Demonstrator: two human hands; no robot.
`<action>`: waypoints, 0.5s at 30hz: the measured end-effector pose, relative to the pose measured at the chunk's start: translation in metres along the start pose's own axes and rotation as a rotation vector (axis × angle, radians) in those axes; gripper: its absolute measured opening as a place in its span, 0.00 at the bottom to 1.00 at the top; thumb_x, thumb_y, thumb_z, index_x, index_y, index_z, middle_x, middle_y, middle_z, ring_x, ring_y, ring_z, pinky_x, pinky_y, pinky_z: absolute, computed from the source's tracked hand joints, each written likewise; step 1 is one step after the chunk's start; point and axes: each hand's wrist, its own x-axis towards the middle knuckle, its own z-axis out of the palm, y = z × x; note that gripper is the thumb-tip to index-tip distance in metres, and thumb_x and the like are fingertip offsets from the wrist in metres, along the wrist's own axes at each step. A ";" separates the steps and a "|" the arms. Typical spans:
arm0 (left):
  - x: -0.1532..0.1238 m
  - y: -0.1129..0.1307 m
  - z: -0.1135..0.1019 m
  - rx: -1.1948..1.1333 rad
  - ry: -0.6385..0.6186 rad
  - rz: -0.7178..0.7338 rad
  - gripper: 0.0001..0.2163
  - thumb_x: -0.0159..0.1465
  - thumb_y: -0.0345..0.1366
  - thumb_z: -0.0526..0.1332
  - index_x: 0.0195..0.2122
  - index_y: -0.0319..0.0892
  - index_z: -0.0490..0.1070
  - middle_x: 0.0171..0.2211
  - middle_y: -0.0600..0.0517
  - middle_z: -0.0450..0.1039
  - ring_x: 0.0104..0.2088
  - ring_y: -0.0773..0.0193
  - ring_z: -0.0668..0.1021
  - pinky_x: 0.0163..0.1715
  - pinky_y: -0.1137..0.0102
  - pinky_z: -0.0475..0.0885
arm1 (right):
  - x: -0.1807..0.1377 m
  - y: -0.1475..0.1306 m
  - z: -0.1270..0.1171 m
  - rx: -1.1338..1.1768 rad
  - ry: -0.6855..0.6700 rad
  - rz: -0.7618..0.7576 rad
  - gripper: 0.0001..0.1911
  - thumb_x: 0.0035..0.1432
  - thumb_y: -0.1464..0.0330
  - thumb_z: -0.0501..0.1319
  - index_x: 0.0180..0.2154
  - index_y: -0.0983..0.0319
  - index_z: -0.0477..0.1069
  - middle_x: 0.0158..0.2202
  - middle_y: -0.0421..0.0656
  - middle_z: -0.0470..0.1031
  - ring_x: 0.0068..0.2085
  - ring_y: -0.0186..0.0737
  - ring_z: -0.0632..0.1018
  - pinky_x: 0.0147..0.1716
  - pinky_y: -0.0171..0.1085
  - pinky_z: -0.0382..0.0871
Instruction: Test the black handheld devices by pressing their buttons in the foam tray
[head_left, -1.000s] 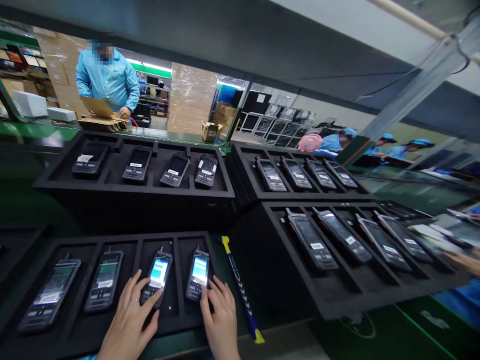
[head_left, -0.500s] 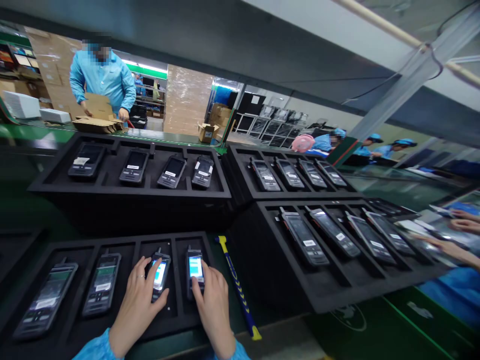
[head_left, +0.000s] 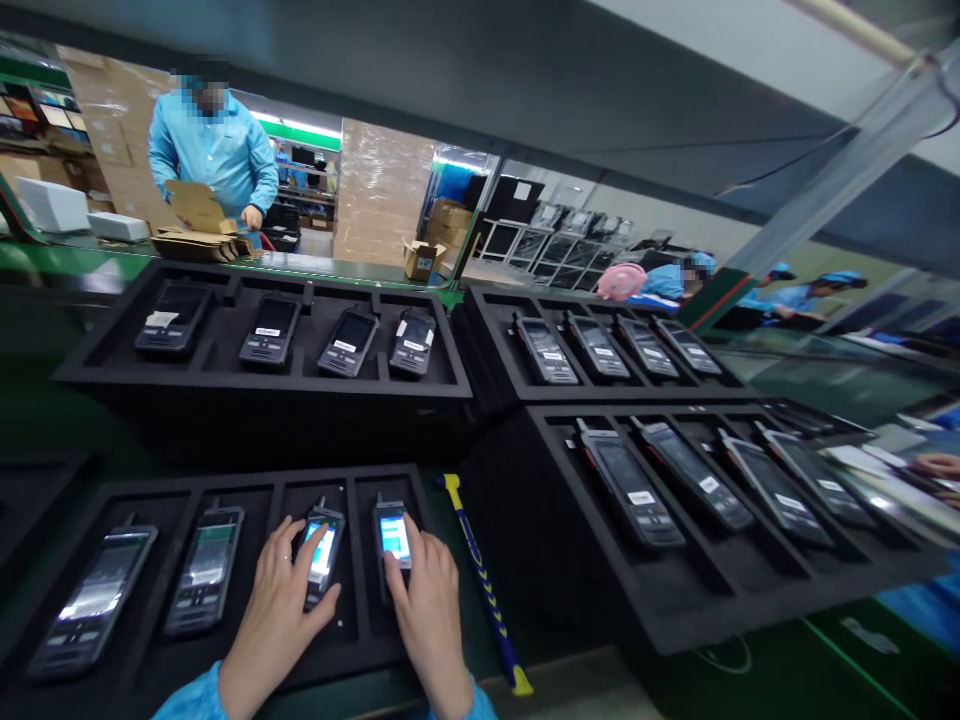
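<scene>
A black foam tray (head_left: 247, 488) lies in front of me with several handsets in its slots. My left hand (head_left: 276, 610) rests over the third handset (head_left: 322, 548), whose screen is lit, with the fingers wrapped around its lower body. My right hand (head_left: 426, 608) covers the lower half of the fourth handset (head_left: 393, 535), also lit. The first handset (head_left: 94, 600) and the second handset (head_left: 206, 570) lie untouched further left in the same tray.
A blue-and-yellow stick tool (head_left: 484, 585) lies right of the tray. More black trays of handsets stand behind (head_left: 262, 375) and to the right (head_left: 675, 610). A person in a blue coat (head_left: 214, 155) handles cardboard at the back left. Other workers sit at the far right.
Both hands slid forward from the handsets' bottom edges onto their lower halves, then stayed there. The view shifted slightly.
</scene>
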 end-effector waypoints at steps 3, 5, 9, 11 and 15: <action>0.000 0.001 -0.001 0.002 -0.010 0.006 0.23 0.65 0.43 0.56 0.61 0.50 0.60 0.59 0.44 0.58 0.64 0.45 0.61 0.60 0.44 0.66 | -0.001 -0.001 -0.003 0.027 0.013 0.011 0.24 0.66 0.59 0.53 0.61 0.55 0.59 0.47 0.45 0.74 0.48 0.49 0.75 0.47 0.47 0.72; 0.001 0.001 -0.001 0.005 -0.017 0.008 0.23 0.65 0.44 0.56 0.61 0.52 0.61 0.59 0.44 0.58 0.64 0.45 0.60 0.59 0.44 0.65 | -0.001 -0.001 -0.004 0.037 0.016 0.015 0.24 0.66 0.59 0.53 0.61 0.55 0.59 0.47 0.46 0.73 0.48 0.49 0.75 0.47 0.47 0.72; 0.002 0.003 -0.002 0.015 -0.029 -0.005 0.21 0.64 0.46 0.57 0.58 0.52 0.66 0.59 0.44 0.58 0.64 0.41 0.59 0.59 0.43 0.65 | -0.003 0.001 -0.002 0.063 0.018 0.021 0.23 0.67 0.61 0.52 0.61 0.57 0.60 0.49 0.47 0.73 0.50 0.47 0.74 0.50 0.48 0.71; 0.002 0.003 -0.002 0.014 -0.036 -0.011 0.21 0.64 0.47 0.57 0.57 0.52 0.67 0.59 0.44 0.58 0.64 0.41 0.59 0.59 0.43 0.65 | -0.005 0.002 -0.001 0.089 0.028 0.032 0.22 0.67 0.62 0.52 0.59 0.58 0.61 0.50 0.47 0.73 0.51 0.46 0.73 0.51 0.48 0.70; 0.001 0.003 -0.003 0.003 -0.024 -0.034 0.23 0.64 0.49 0.56 0.60 0.49 0.63 0.61 0.43 0.56 0.65 0.43 0.58 0.60 0.43 0.64 | -0.008 0.005 -0.001 0.117 0.108 0.025 0.18 0.65 0.64 0.54 0.54 0.59 0.68 0.48 0.47 0.75 0.50 0.47 0.74 0.50 0.48 0.70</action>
